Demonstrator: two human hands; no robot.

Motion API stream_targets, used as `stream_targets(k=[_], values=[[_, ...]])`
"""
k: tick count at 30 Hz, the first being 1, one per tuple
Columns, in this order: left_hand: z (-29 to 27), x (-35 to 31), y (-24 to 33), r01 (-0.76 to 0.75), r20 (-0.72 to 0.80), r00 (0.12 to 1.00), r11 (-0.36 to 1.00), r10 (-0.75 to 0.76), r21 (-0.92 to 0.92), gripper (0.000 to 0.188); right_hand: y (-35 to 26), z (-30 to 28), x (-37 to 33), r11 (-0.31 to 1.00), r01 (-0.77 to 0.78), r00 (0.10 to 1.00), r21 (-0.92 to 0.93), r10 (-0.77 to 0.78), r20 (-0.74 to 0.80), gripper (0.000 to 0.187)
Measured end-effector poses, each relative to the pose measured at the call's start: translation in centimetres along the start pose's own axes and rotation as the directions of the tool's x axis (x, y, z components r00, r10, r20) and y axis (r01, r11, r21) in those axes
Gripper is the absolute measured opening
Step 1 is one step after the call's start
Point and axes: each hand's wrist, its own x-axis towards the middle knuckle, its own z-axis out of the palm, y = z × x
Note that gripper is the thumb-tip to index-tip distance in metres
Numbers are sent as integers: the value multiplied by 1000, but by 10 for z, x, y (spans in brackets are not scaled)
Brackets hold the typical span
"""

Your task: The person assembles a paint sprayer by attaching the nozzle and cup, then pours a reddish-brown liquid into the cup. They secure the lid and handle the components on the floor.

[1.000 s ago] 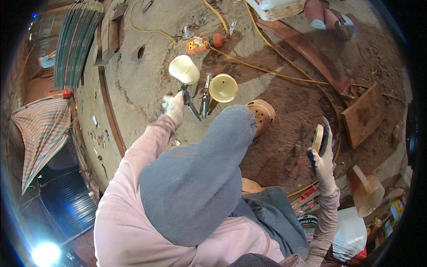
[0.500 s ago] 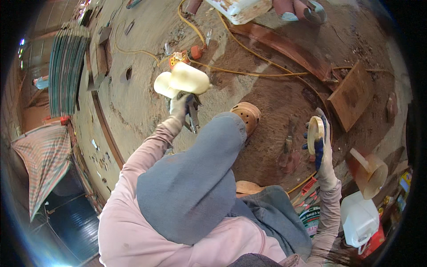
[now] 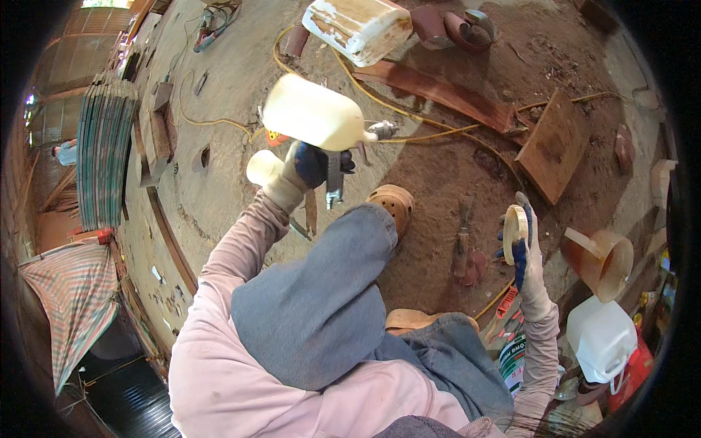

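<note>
In my gloved left hand is a spray gun, its grey metal handle pointing down and my fingers closed about it. A large cream plastic cup sits over the handle, and a metal nozzle sticks out to the right. Beside my left wrist shows a smaller cream round piece; whether it touches the hand is unclear. My gloved right hand, at the right, grips a shallow cream lid on edge between thumb and fingers.
Yellow hose crosses the dirt floor, near a wooden board and a curved plank. A trowel-like tool lies between my foot and right hand. At right stand a translucent brown container and a white jug.
My left hand has turned the spray gun, so its cup and nozzle show more fully and the handle points down. The smaller cream piece now appears below the cup. My right hand still holds the lid.
</note>
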Motion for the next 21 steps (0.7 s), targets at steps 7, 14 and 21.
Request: stream_targets(k=[7, 14, 21], values=[[10, -68, -51, 31, -208, 977, 945, 40, 325, 50, 13, -6, -17, 996, -8, 999, -89, 4, -46, 78], [32, -207, -93, 393, -481, 876, 632, -37, 668, 50, 9, -9, -4, 905, -50, 998, 422, 36, 41, 68], [-48, -143, -181, 493, -515, 853, 197, 84, 848, 50, -4, -24, 11, 839, 256, 875, -481, -412, -253, 117]])
